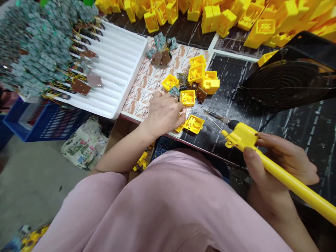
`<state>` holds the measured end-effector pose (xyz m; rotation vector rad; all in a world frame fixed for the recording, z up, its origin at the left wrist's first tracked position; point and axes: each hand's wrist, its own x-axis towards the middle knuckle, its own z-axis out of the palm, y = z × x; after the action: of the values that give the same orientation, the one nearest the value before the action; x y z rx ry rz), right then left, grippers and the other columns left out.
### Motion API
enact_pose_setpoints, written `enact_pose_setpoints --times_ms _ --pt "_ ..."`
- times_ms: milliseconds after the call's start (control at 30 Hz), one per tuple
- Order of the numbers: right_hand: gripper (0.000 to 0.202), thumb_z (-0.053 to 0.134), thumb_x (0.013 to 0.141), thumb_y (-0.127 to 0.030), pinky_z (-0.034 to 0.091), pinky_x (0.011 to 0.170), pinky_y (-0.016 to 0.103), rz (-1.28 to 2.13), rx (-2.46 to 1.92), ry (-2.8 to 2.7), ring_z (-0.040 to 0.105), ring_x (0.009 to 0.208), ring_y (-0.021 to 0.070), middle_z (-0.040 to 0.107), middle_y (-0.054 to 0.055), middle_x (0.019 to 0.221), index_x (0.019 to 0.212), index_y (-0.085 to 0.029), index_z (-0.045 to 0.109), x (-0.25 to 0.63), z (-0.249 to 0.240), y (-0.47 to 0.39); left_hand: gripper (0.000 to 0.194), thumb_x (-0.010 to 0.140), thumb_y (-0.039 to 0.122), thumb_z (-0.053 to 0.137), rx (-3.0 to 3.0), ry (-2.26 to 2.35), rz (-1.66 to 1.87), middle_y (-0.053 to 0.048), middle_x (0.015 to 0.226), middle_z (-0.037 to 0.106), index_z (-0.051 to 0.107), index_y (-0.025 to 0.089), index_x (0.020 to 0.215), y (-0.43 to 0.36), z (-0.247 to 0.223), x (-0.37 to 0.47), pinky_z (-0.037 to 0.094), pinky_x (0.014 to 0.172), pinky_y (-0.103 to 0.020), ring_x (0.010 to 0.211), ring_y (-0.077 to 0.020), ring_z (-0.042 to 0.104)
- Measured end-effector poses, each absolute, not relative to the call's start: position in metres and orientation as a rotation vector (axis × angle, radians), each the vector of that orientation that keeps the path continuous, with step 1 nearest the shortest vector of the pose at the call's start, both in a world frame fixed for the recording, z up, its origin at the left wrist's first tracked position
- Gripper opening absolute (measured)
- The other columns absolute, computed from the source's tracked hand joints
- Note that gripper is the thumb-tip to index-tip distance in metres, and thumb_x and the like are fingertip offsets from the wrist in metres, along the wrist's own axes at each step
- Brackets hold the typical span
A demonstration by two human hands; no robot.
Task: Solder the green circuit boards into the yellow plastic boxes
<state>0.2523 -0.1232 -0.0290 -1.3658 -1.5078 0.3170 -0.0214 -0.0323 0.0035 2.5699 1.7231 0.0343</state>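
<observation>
My right hand [278, 161] is wrapped around the long yellow handle of a soldering iron [243, 134]. Its thin metal tip and a feed tube beside it point left, apart from the pieces on the bench. At the bench's front edge, my left hand [166, 113] has its fingers bent and closed against a small yellow plastic case [187, 98]; the fingertips are partly hidden. Just right of the left thumb lies another open case [194, 124], with more yellow plastic partly under the thumb. Beyond the fingers are more yellow cases [196, 71], wires and a brown circuit board [201, 94].
A white ridged foam tray [118, 66] at left carries a heap of wired green circuit boards [44, 52]. Many yellow cases [210, 17] line the back. A black round fan [283, 84] stands at right. Below left is a blue crate [52, 120].
</observation>
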Motion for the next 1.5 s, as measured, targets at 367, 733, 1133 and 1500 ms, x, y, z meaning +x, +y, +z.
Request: enact_pose_setpoints --times_ms 367,733,1133,1500 --pt "0.05 0.089 0.064 -0.019 0.057 0.057 0.026 0.306 -1.256 -1.459 0.07 0.066 0.016 0.079 0.002 0.093 0.112 -0.027 0.077 0.243 -0.022 -0.125 0.025 0.095 0.03 0.052 2.332 1.378 0.397 -0.002 0.094 0.078 0.076 0.025 0.094 -0.042 -0.001 -0.038 0.035 0.105 -0.046 0.095 -0.0204 0.065" --pt "0.055 0.089 0.067 -0.02 0.061 0.061 0.027 0.26 -1.212 -1.627 0.072 0.067 0.0159 0.077 -0.001 0.09 0.119 -0.028 0.072 0.243 -0.027 -0.13 0.023 0.091 0.026 0.051 2.522 1.389 0.338 -0.003 0.082 0.075 0.073 0.021 0.084 -0.034 -0.001 -0.017 0.037 0.101 -0.051 0.085 -0.0221 0.061" --pt "0.023 0.083 0.076 -0.018 0.057 0.052 0.024 0.218 -1.219 -1.943 0.069 0.06 0.0145 0.072 -0.004 0.074 0.085 -0.026 0.063 0.234 -0.01 -0.131 0.021 0.087 0.023 0.051 2.638 1.337 0.231 -0.002 0.067 0.061 0.067 0.022 0.073 -0.031 -0.002 -0.005 0.039 0.102 -0.053 0.086 -0.0239 0.059" --pt "0.031 0.084 0.078 -0.022 0.048 0.048 0.018 0.084 -1.018 -2.039 0.068 0.064 0.0094 0.069 -0.006 0.072 0.088 -0.023 0.055 0.227 -0.011 -0.121 0.023 0.086 0.022 0.051 2.699 1.383 -0.331 -0.007 0.073 0.066 0.072 0.015 0.081 -0.021 0.024 0.012 0.048 0.087 -0.047 0.087 -0.0274 0.066"
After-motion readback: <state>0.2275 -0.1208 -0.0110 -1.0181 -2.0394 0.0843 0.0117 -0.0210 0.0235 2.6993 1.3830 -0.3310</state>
